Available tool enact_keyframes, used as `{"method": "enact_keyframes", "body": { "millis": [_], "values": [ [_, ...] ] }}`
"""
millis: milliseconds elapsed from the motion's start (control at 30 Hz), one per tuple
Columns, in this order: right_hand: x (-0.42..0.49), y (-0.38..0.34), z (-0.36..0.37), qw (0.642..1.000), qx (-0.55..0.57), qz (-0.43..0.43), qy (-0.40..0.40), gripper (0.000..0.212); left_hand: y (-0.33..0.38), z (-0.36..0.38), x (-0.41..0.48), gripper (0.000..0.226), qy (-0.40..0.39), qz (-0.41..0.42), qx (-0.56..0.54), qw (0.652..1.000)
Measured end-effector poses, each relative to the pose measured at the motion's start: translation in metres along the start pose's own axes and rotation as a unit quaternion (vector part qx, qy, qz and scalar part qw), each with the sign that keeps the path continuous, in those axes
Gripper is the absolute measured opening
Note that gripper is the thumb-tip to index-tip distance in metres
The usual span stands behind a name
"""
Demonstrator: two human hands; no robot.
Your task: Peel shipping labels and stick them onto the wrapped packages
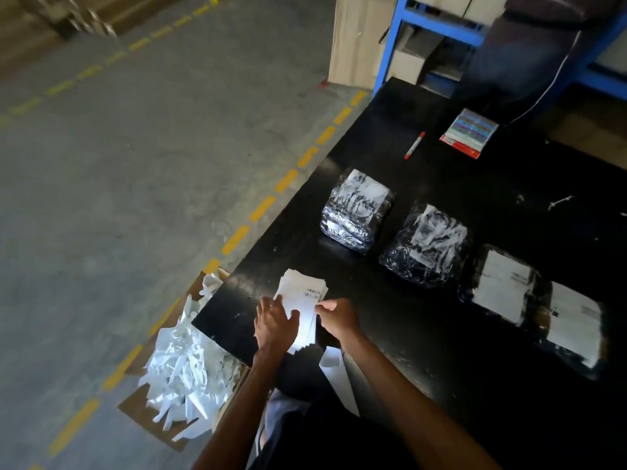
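Observation:
A stack of white shipping labels [302, 293] lies near the front left corner of the black table [475, 184]. My left hand [274, 323] rests flat on the stack's lower left part, fingers spread. My right hand [337, 317] pinches the right edge of the top label. Several packages in shiny black wrap lie in a row to the right: one at the far left [356, 212], one in the middle [427, 245], and two more [502, 286] [573, 330], each with white paper on top.
A cardboard box [183, 374] full of white backing strips stands on the floor left of the table. A curled strip [336, 374] hangs at the table's front edge. A red marker [414, 145] and a sticker booklet [470, 134] lie at the back. Blue shelving [441, 28] and another person's dark sleeve [529, 56] are behind.

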State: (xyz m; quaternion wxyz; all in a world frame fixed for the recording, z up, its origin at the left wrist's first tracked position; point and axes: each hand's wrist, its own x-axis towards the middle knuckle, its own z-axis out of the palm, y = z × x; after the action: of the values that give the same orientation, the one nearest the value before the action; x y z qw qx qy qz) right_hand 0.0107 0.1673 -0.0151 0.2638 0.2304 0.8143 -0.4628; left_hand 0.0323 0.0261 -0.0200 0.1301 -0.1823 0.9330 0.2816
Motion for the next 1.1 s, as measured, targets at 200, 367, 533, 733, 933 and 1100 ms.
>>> {"method": "enact_keyframes", "body": {
  "millis": [200, 367, 533, 733, 933, 1100],
  "values": [
    [0.008, -0.004, 0.000, 0.999, 0.031, -0.004, 0.024, 0.026, 0.002, -0.005, 0.006, 0.045, 0.017, -0.024, -0.053, 0.998],
    [0.013, -0.002, 0.005, 0.999, 0.043, 0.002, 0.028, 0.020, 0.002, -0.009, 0.007, 0.040, 0.006, -0.030, -0.068, 0.997],
    [0.009, 0.000, 0.002, 0.998, -0.019, -0.003, 0.059, 0.019, -0.003, -0.006, 0.004, 0.047, -0.045, 0.024, 0.064, 0.997],
    [0.007, 0.006, -0.007, 0.997, 0.011, -0.045, 0.059, 0.008, -0.006, -0.008, 0.007, 0.046, -0.035, 0.037, 0.062, 0.997],
    [-0.012, 0.001, -0.030, 0.986, 0.145, -0.050, -0.060, 0.004, -0.003, -0.021, 0.009, 0.035, -0.021, 0.066, 0.064, 0.996],
    [-0.030, -0.007, -0.067, 0.973, 0.198, -0.085, -0.088, 0.005, 0.032, -0.053, 0.006, 0.033, -0.038, 0.055, -0.159, 0.985]
  ]
}}
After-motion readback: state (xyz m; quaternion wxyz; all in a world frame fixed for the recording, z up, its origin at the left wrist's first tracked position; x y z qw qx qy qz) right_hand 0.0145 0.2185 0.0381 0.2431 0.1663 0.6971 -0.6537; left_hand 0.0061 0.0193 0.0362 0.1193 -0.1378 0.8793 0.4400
